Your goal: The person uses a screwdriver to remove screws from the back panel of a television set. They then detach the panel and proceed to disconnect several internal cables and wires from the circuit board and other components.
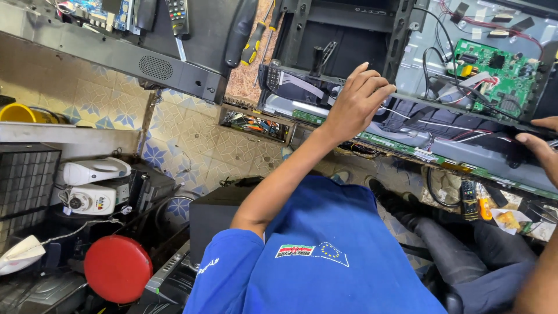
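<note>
An opened flat-screen television (465, 154) with its back cover off lies tilted ahead of me, showing a grey metal chassis, a green circuit board (494, 72), ribbon cables and loose wires. My left hand (356, 103) reaches out from a blue sleeve, its fingers curled over the television's lower frame edge near the middle. My right hand (542, 146) grips the same frame edge at the far right, thumb on top. A narrow green strip board (395, 142) runs along that edge below both hands.
A long black speaker bar (157, 67) lies at upper left, with a remote (177, 16) and yellow-handled screwdrivers (254, 43) above it. A small tray of tools (256, 123) sits on the patterned floor. At lower left are a red round stool (118, 267), white appliances (93, 171) and a yellow bucket (20, 113).
</note>
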